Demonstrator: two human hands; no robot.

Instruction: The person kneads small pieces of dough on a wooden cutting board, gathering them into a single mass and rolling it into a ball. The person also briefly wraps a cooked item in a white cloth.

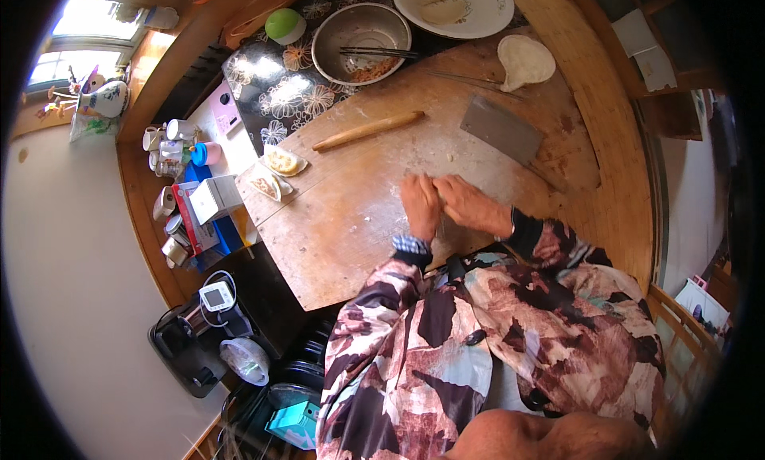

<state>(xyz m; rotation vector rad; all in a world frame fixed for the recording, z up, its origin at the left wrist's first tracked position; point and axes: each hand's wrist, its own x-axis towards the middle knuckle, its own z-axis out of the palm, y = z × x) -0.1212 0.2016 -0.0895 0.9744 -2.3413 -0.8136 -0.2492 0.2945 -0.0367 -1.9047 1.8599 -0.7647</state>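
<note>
My left hand point(420, 204) and my right hand point(469, 204) meet above a floured wooden board point(340, 233), near its front edge. Their fingers are curled and pressed together, and whatever lies under or between them is hidden. A tapered wooden rolling pin point(369, 130) lies beyond my hands to the left. To the right, a cleaver point(501, 129) rests flat, its handle pointing towards me. Two folded dough wrappers with filling, one farther back point(285, 160) and one nearer point(267, 184), sit at the board's left corner. A flattened piece of dough point(527, 60) lies at the far right.
Behind the board stand a steel bowl point(362, 26) holding some filling and chopsticks point(378, 52), a white enamel basin point(418, 26) with dough, and a green-and-white round object point(285, 26). Mugs point(180, 129) and boxes point(216, 198) crowd the left side. A blood pressure monitor point(216, 296) stands lower left.
</note>
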